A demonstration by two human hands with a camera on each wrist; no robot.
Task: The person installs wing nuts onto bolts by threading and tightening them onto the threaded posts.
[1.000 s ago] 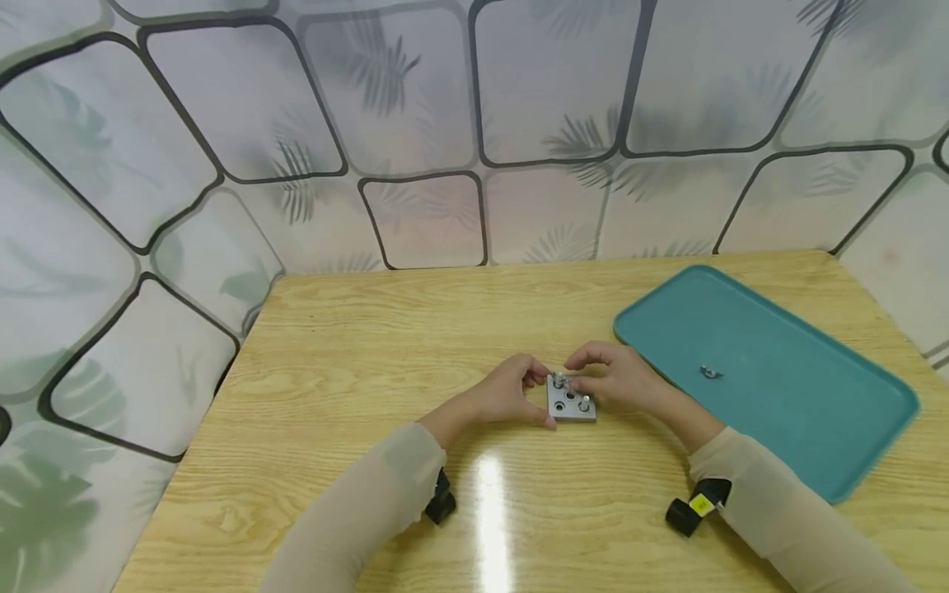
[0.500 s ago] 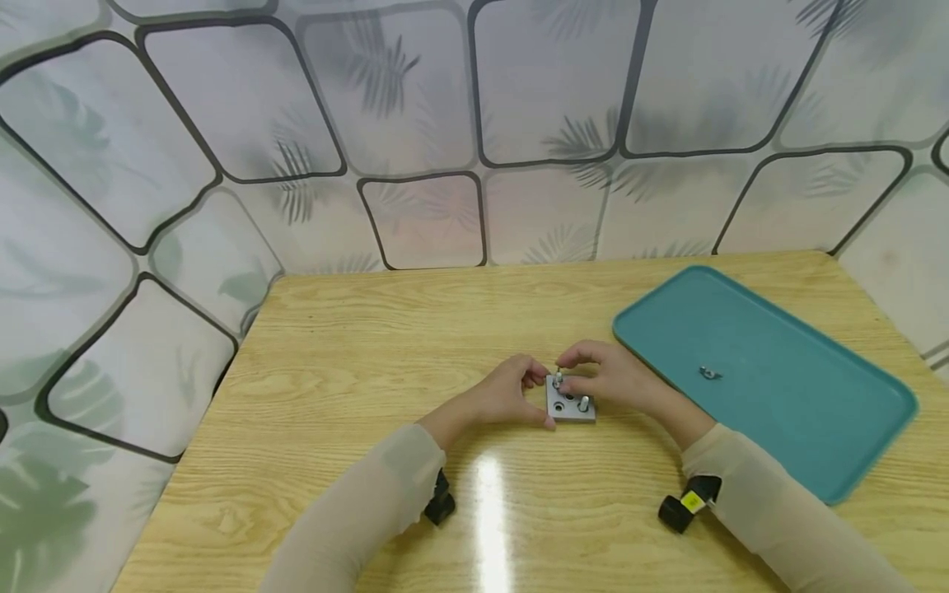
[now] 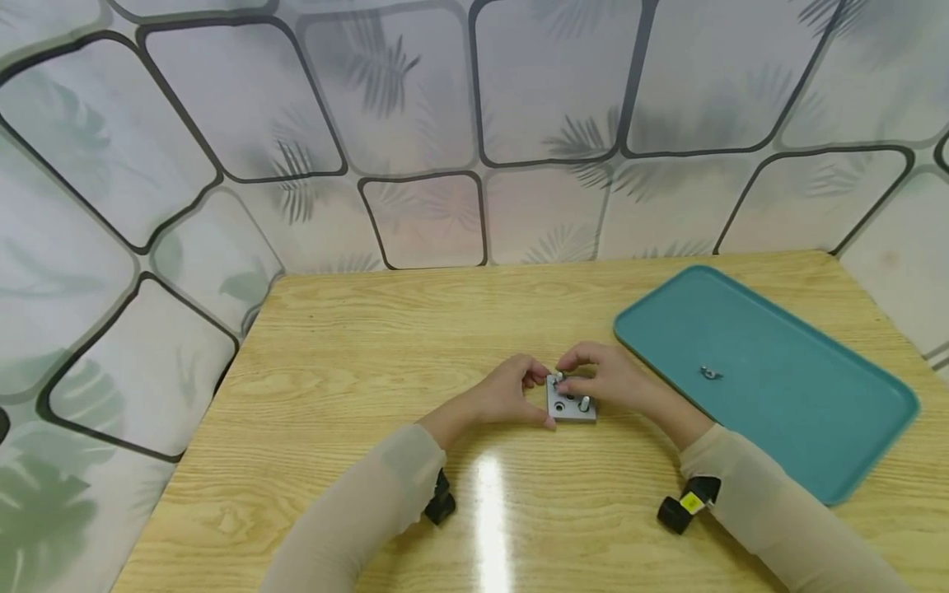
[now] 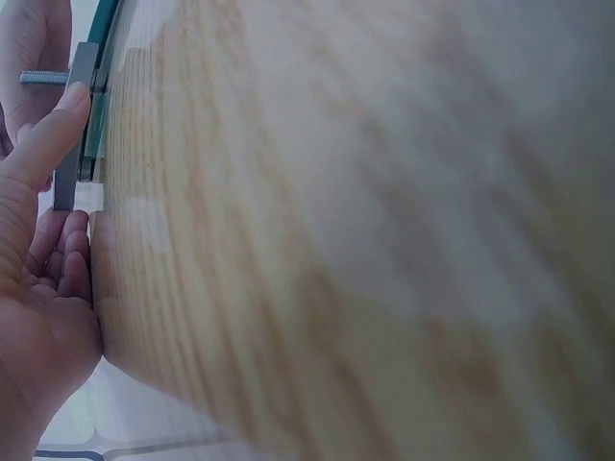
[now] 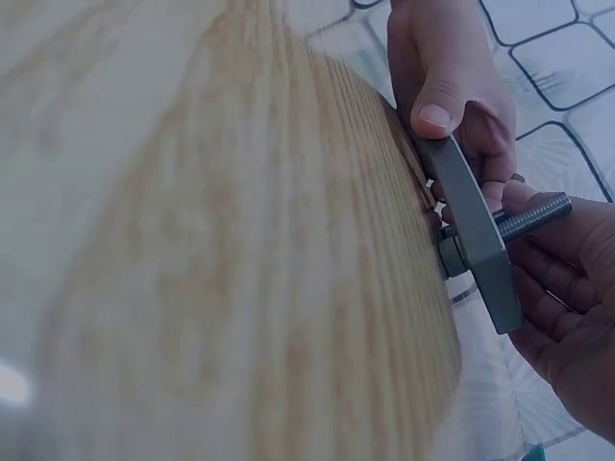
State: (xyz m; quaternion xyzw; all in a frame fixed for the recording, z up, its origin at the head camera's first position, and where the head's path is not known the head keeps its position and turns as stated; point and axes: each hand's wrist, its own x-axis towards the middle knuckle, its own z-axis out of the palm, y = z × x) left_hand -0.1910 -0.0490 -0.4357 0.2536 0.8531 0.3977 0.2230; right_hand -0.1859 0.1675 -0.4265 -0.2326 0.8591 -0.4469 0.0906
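Observation:
A thick grey metal plate (image 3: pixel 574 410) with several holes stands slightly raised above the table on bolt heads. My left hand (image 3: pixel 513 394) grips its left side, thumb on the near edge (image 4: pixel 65 173) and fingers at the far one. Two threaded bolts point up through the plate: the near-right bolt (image 3: pixel 585 403) is bare, and the far-left bolt (image 3: pixel 559 376) rises beside my right fingertips. My right hand (image 3: pixel 610 377) pinches a small metal part at the far-left bolt, mostly hidden by thumb and forefinger. The right wrist view shows a bolt head (image 5: pixel 450 252) under the plate.
On the right lies a teal tray (image 3: pixel 778 412) with a raised rim, a small metal wing nut (image 3: pixel 710 373) resting in it. Under everything is a wood-grain table (image 3: pixel 385 346), bounded at the back by a patterned wall covering (image 3: pixel 549 206).
My right hand has shifted slightly left, its fingertips now close around the top of the far-left bolt. My left hand and the plate have stayed in place.

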